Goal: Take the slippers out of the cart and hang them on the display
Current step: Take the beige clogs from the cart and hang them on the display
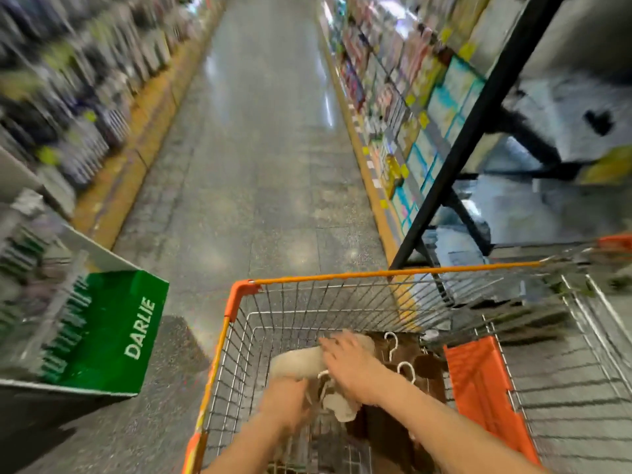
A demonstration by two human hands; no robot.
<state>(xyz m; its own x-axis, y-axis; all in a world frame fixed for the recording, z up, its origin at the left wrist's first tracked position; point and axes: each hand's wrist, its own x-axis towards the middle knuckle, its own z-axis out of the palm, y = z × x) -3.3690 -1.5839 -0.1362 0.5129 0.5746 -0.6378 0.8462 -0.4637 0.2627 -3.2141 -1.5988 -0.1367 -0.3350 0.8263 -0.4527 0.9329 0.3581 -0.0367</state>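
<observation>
1. Your right hand [349, 362] lies flat with its fingers spread on a cream slipper [301, 362], pressing on its top rather than wrapping round it.
2. Your left hand [285, 401] is blurred by motion; it sits at the near end of that same cream slipper, and you cannot tell whether its fingers are curled round the slipper or only touching it.
3. Both forearms reach forward and down into a wire shopping cart [307, 302] with an orange rim.
4. Inside the cart, the cream slipper rests on top of a pile, towards the left side.
5. Brown slippers [386, 422] lie beneath and to the right of your right hand, filling the middle of the basket.
6. White plastic hanger hooks [407, 369] stick up from the brown slippers, just right of your right wrist.
7. An orange fold-down flap [478, 388] stands at the right of the pile, inside the cart.
8. A black metal display frame [485, 107] rises at a slant beyond the cart's far right corner.
9. On the left, a green box marked DARLIE [116, 333] sits on a low shelf end, apart from the cart.
10. A grey speckled floor [266, 165] runs ahead between two long rows of stocked shelves, which are too blurred to read.
</observation>
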